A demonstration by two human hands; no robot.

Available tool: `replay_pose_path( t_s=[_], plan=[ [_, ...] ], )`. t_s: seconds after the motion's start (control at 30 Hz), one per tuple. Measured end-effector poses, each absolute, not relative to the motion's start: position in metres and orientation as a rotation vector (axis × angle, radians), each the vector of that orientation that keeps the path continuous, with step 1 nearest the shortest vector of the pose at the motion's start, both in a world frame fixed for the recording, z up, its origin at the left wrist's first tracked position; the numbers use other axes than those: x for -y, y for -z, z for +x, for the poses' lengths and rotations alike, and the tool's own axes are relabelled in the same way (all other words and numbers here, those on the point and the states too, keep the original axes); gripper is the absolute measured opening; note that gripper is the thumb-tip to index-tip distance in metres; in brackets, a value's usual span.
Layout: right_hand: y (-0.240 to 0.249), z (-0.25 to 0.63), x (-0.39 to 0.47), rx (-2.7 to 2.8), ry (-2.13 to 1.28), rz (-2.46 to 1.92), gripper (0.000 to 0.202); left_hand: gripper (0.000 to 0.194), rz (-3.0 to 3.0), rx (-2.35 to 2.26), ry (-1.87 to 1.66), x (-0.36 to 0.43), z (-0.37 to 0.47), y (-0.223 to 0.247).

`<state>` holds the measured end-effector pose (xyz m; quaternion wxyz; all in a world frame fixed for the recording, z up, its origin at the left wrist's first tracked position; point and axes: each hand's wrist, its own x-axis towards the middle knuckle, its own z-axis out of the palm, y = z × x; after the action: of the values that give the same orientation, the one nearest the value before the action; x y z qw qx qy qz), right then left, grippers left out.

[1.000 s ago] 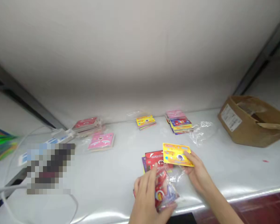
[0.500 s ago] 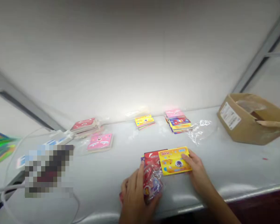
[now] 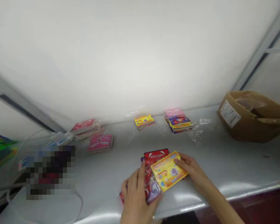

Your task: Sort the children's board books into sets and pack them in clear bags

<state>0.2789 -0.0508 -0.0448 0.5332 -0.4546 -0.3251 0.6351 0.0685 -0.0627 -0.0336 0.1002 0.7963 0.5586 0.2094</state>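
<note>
My right hand (image 3: pixel 191 169) pinches a yellow printed card (image 3: pixel 170 171) by its right edge, thumb on top, and holds it tilted. The card's left part overlaps a red card (image 3: pixel 156 156) and a shiny clear plastic packet (image 3: pixel 152 189). My left hand (image 3: pixel 136 193) is wrapped round that packet, fingers on its left side and thumb at its lower right. The packet's contents look red and purple but are too blurred to name. Further cards peek out beneath my left hand, mostly hidden.
Behind my hands stand a small yellow-topped card stack (image 3: pixel 144 121), a mixed card stack (image 3: pixel 179 122), a pink stack (image 3: pixel 100 143) and a red stack (image 3: pixel 85 127). Clear plastic wrap (image 3: pixel 198 130) lies on the grey table (image 3: pixel 100 183). A cardboard box (image 3: pixel 252 124) stands at right; cables (image 3: pixel 80 205) at left.
My right hand has moved slightly down and left, turning the yellow card so that its left end dips over the packet. My left hand stays on the packet.
</note>
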Motion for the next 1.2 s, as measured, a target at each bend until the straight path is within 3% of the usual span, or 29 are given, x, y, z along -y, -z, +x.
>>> replay_pose_path(
  t_s=[0.4, 0.7, 0.97, 1.2],
  plan=[
    [0.044, 0.279, 0.052, 0.628, -1.424, -1.175, 0.062, 0.083, 2.307, -1.625, -0.52, 0.066, 0.078, 0.027],
    [0.037, 0.276, 0.057, 0.933, -1.53, -1.047, 0.038, 0.08, 2.317, -1.587, -0.533, 0.067, 0.081, 0.027],
    [0.048, 0.279, 0.054, 0.801, -1.337, -1.098, 0.041, 0.08, 2.294, -1.606, -0.565, 0.067, 0.081, 0.027],
    [0.043, 0.278, 0.059, 1.161, -1.398, -1.139, 0.038, 0.079, 2.296, -1.599, -0.542, 0.07, 0.084, 0.027]
  ],
)
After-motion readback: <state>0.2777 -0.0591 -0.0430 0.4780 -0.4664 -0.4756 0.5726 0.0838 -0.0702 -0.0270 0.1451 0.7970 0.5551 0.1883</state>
